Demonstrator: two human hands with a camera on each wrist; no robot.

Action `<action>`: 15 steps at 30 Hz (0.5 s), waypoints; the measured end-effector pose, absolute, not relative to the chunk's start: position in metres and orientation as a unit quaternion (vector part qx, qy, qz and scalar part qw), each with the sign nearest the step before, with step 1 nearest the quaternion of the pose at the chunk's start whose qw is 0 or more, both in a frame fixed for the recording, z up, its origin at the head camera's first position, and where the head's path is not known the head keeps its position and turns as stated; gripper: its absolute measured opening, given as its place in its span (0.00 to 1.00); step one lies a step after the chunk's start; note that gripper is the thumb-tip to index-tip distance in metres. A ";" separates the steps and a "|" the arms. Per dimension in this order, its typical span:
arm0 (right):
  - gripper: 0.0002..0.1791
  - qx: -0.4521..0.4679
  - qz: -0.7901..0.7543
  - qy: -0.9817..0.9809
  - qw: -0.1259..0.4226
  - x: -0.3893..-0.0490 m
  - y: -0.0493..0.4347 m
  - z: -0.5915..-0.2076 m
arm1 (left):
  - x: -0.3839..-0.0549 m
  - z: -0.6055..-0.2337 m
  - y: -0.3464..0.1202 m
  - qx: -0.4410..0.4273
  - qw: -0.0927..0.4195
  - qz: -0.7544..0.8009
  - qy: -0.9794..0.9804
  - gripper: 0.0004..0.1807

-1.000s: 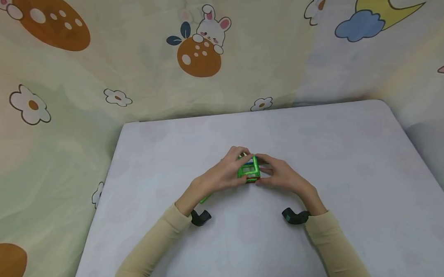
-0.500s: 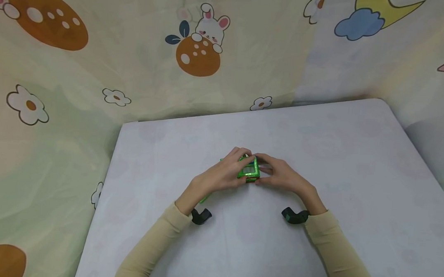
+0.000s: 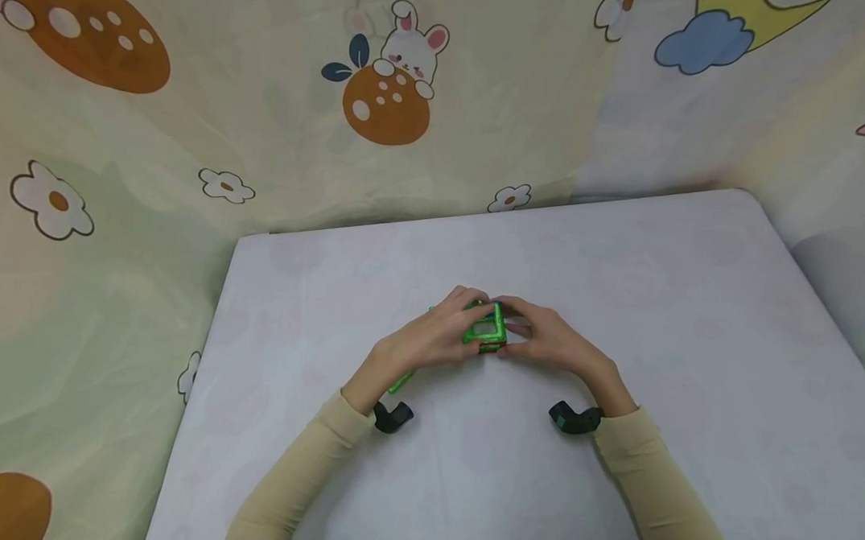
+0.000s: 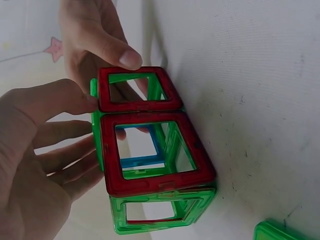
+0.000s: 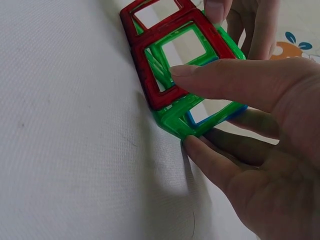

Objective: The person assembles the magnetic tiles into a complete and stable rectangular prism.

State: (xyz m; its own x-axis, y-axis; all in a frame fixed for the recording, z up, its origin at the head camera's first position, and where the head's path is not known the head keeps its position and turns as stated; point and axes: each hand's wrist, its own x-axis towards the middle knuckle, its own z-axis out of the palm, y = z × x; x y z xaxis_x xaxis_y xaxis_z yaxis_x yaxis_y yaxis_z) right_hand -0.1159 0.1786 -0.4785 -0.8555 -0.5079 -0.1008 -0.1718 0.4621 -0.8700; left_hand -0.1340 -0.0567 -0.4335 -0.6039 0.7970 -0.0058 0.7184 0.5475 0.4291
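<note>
Between both hands stands a small box-shaped block of magnetic tiles [image 3: 500, 323], see-through and with open centres. Two red tiles [image 4: 111, 155] lie side by side on its near face, with green tiles [image 4: 204, 202] at the end and top and a blue tile [image 4: 142, 160] behind. My left hand [image 3: 433, 334] grips the block from the left, a fingertip at the green top edge. From the right, my right hand [image 3: 549, 339] holds the other end; in the right wrist view its thumb [image 5: 200, 77] presses over a red tile, with fingers at the end and behind.
A loose green tile [image 3: 401, 382] lies on the white table [image 3: 467, 465] by the left wrist. Dark wrist-worn devices [image 3: 393, 418] sit inside both wrists. A printed cloth [image 3: 279, 134] rises behind the table's far edge.
The green tile on top of the block has tipped to lie flatter between the hands. Both hands stay nearly in place around the block.
</note>
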 end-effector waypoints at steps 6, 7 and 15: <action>0.46 -0.204 -0.468 0.842 0.175 -0.117 0.178 -0.477 | -0.134 -0.435 -0.059 0.428 0.095 0.202 0.876 0.29; 0.46 -0.204 -0.466 0.843 0.174 -0.117 0.178 -0.477 | -0.134 -0.435 -0.059 0.428 0.092 0.203 0.876 0.29; 0.46 -0.196 -0.467 0.843 0.179 -0.117 0.179 -0.478 | -0.131 -0.438 -0.061 0.430 0.063 0.215 0.875 0.31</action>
State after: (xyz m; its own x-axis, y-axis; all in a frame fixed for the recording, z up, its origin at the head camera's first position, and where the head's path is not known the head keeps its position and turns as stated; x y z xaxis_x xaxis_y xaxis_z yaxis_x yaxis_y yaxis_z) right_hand -0.1170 0.1791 -0.4784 -0.8593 -0.4974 -0.1192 -0.1628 0.4869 -0.8582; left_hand -0.1306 -0.0607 -0.4385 -0.6219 0.7796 0.0747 0.7256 0.5377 0.4294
